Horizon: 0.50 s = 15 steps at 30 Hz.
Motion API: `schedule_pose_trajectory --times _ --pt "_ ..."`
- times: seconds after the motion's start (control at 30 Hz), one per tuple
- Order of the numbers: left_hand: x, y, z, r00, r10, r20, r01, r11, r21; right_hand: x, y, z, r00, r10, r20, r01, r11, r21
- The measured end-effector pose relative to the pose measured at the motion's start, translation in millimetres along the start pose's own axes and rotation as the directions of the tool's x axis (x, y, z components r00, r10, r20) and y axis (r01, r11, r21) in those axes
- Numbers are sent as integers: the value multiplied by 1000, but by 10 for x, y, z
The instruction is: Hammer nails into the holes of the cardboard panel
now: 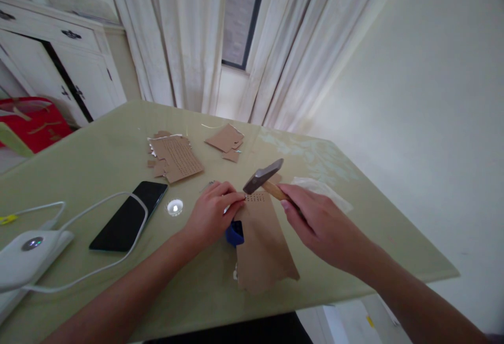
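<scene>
My right hand [315, 223] is wrapped round the wooden handle of a hammer [263, 175]. The hammer's dark metal head hangs just above the far end of a brown cardboard piece [265, 249], which has rows of small holes there. Thumb and fingers of my left hand [216, 210] are pinched together at the left edge of those holes, close to the hammer head. Whatever is between these fingertips is too small to make out. Partly under the cardboard, below my left hand, sits a dark blue object [235, 233].
Another punched cardboard piece [177, 157] and cardboard scraps [226, 140] lie farther back on the table [189, 291]. At left are a black phone [128, 218], a white cable and a white power strip [31, 260]. Clear plastic [326, 191] lies beyond my right hand.
</scene>
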<state>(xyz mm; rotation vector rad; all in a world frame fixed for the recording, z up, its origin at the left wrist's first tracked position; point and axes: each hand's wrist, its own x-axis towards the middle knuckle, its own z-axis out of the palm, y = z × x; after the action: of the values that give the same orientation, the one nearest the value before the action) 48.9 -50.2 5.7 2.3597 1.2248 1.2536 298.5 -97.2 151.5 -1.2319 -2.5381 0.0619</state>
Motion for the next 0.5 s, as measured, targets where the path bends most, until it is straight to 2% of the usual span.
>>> schedule_pose_trajectory --times 0.1,0.3,0.5 --pt "5 8 -16 1000 -14 13 14 1000 -1 -9 38 93 998 12 66 -11 1000 -10" --pt "-8 -6 6 1000 -29 5 29 999 -26 -7 61 81 991 97 -86 -92 993 68" --pt "-3 -16 -25 998 -56 29 57 996 -63 -9 90 192 997 60 49 -62 997 47"
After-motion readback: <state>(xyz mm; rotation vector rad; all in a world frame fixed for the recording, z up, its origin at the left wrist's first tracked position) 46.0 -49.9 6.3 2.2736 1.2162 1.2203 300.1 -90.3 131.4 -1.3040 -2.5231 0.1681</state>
